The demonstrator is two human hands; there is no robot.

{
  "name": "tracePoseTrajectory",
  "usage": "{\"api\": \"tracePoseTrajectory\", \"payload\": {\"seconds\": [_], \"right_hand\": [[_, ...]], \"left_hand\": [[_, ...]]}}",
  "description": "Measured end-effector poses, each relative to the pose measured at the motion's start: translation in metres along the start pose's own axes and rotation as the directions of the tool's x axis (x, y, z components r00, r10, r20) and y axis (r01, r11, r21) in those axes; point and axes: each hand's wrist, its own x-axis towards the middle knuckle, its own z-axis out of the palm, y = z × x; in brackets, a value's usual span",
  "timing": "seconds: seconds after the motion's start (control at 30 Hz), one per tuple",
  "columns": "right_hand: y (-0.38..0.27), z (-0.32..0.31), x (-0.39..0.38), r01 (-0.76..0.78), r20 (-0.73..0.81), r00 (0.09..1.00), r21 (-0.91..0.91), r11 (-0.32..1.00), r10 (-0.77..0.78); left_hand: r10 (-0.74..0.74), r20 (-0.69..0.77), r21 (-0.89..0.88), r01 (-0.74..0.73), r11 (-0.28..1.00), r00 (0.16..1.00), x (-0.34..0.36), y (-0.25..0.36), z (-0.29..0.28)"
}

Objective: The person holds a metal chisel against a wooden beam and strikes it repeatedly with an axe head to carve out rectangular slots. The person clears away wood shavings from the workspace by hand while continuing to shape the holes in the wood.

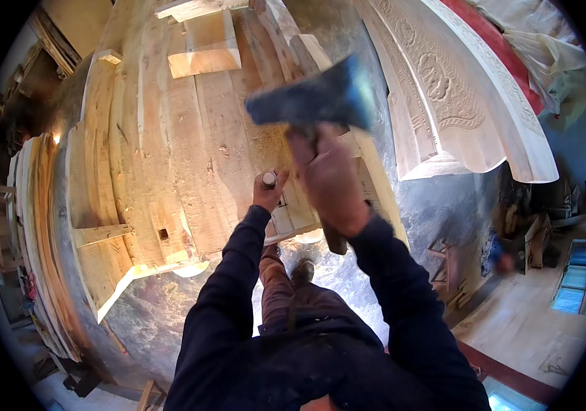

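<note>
Pale wood pretty much takes over here: a big plank bench (163, 151) is spread under the hands, rough and marked with knots. A square hole (163, 234) is cut through near its lower edge, dark inside, and a small slot (282, 199) can be spotted right by the left hand (263, 196). A chunky wood block (204, 44) is set at the far end, and sawdust (273, 145) is scattered around the middle.

As for the room, a grey, blotchy floor (437, 212) is seen around the bench, long boards (39, 240) are stacked on the left, and a carved panel (437, 82) is parked off to the right, with blue panes (577, 277) lower down.

The hands are kept apart but near each other. A round-topped tool (269, 179) is gripped by the left one, its long axis roughly upright and its top pointed at the camera; the lower end is hidden. An axe (313, 99) is held over the bench by the right hand (330, 175), clamped high on the handle. Its blurred head is turned crosswise, wider end to the right, with the handle run down toward the body.
</note>
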Motion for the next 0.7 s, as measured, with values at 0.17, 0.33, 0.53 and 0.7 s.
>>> {"api": "tracePoseTrajectory", "payload": {"seconds": [0.17, 0.33, 0.53, 0.7], "right_hand": [[0.101, -0.003, -0.032, 0.094, 0.216, 0.976, -0.331, 0.939, -0.022], [0.129, -0.021, -0.133, -0.092, 0.065, 0.990, -0.398, 0.913, 0.129], [0.241, -0.048, -0.276, -0.444, 0.033, 0.851, -0.485, 0.753, 0.524], [0.258, -0.056, -0.343, -0.824, -0.021, 0.537, -0.226, 0.519, 0.843]], "left_hand": [[0.355, -0.009, 0.170, -0.349, 0.922, 0.935, 0.005, 0.022, 0.044], [0.468, -0.002, 0.358, -0.436, 0.825, 0.884, -0.091, 0.045, 0.056], [0.595, 0.401, 0.198, -0.701, 0.686, 0.696, -0.099, 0.057, 0.034], [0.578, 0.631, 0.127, -0.804, 0.581, 0.517, -0.100, 0.046, 0.023]]}}
